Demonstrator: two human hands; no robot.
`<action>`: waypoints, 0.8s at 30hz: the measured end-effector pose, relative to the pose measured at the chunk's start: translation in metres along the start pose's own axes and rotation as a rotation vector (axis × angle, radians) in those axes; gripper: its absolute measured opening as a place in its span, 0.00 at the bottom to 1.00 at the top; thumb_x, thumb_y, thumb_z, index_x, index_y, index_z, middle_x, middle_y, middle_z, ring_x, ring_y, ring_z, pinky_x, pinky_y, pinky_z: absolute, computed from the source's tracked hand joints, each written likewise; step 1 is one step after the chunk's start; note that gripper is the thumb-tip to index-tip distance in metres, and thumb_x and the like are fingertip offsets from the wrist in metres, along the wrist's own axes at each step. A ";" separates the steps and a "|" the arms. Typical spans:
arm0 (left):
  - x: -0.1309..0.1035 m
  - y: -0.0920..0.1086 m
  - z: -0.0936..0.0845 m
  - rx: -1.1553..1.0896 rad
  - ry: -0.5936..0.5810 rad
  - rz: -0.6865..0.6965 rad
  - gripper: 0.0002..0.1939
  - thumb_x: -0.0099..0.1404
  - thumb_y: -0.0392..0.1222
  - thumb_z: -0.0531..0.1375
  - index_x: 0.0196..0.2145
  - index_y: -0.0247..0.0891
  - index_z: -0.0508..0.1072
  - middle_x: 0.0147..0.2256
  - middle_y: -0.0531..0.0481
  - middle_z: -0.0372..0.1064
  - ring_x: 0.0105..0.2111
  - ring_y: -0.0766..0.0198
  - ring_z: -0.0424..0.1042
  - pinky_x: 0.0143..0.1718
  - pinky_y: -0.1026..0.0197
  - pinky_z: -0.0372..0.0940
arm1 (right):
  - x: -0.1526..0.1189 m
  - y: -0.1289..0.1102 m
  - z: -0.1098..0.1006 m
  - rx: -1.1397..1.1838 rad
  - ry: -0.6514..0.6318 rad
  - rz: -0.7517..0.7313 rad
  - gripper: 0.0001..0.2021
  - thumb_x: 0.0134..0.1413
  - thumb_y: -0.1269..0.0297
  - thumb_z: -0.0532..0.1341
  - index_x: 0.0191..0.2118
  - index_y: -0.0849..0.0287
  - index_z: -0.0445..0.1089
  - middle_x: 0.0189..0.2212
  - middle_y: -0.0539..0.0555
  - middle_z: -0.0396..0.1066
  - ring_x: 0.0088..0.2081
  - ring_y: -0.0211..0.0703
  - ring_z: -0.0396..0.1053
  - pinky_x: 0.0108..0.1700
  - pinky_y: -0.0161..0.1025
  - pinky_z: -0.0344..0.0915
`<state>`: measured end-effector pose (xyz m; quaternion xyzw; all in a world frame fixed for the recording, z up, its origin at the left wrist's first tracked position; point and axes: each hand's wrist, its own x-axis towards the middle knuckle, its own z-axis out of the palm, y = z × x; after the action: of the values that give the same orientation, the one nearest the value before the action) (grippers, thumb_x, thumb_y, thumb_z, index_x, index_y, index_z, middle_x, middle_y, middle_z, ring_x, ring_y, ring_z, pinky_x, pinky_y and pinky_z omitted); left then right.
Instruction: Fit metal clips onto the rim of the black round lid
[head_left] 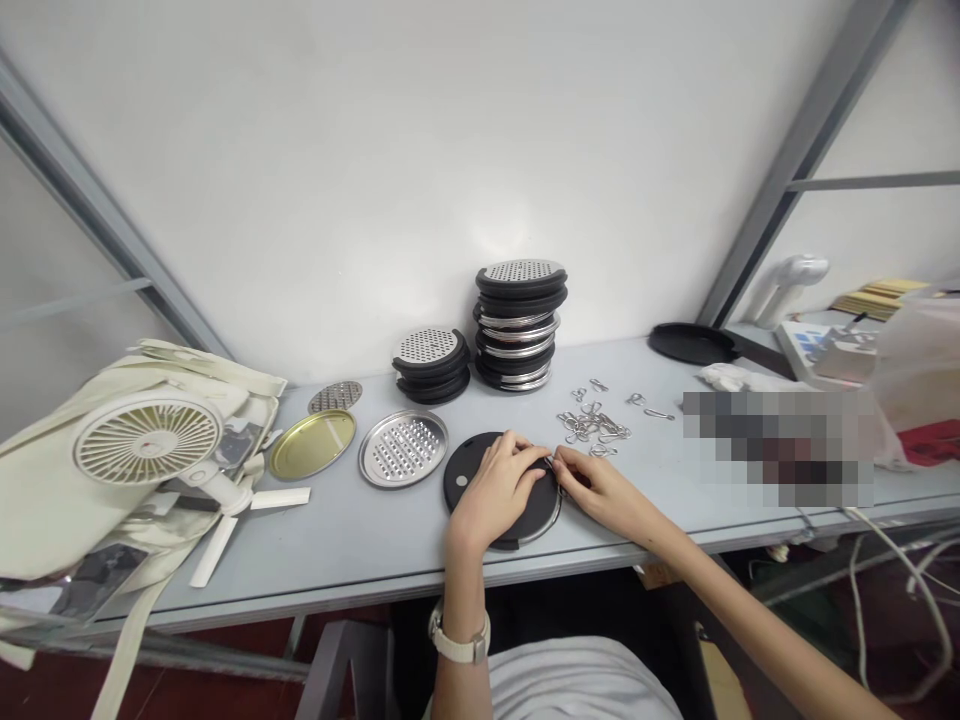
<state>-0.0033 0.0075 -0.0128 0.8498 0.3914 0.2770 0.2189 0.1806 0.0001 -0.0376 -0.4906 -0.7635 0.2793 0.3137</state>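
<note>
A round black disc (469,462) with a metal rim along its right side lies near the table's front edge. My left hand (504,487) rests on top of it, its fingers bent toward the disc's right edge. At that edge my right hand (589,483) has thumb and fingertips pinched together on a small metal piece, partly hidden. Just behind my right hand lies a loose pile of metal wire clips (592,424). A round metal grater plate (403,448) is to the left of the disc.
Behind stand a tall stack (520,325) and a shorter stack (431,365) of black and metal discs. A gold lid (313,444), a small perforated disc (335,397) and a white fan (150,440) on a cream bag are at left. A black tray (691,343) lies at right.
</note>
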 end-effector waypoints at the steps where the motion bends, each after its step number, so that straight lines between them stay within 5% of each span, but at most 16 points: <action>1: 0.000 0.000 0.000 0.002 0.000 0.000 0.15 0.69 0.39 0.51 0.51 0.44 0.68 0.45 0.47 0.61 0.48 0.59 0.63 0.55 0.54 0.60 | 0.000 0.000 0.000 -0.001 0.003 0.001 0.13 0.65 0.59 0.46 0.28 0.56 0.54 0.20 0.44 0.55 0.23 0.36 0.55 0.27 0.34 0.52; 24: -0.001 0.000 0.001 -0.035 0.020 -0.032 0.12 0.68 0.43 0.53 0.48 0.44 0.69 0.45 0.47 0.61 0.49 0.58 0.63 0.55 0.52 0.59 | -0.001 -0.002 -0.002 -0.141 0.011 -0.018 0.16 0.66 0.59 0.44 0.28 0.56 0.57 0.20 0.47 0.60 0.22 0.38 0.60 0.28 0.35 0.55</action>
<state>-0.0034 0.0061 -0.0135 0.8367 0.4021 0.2888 0.2341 0.1809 -0.0012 -0.0353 -0.5060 -0.7839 0.2194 0.2852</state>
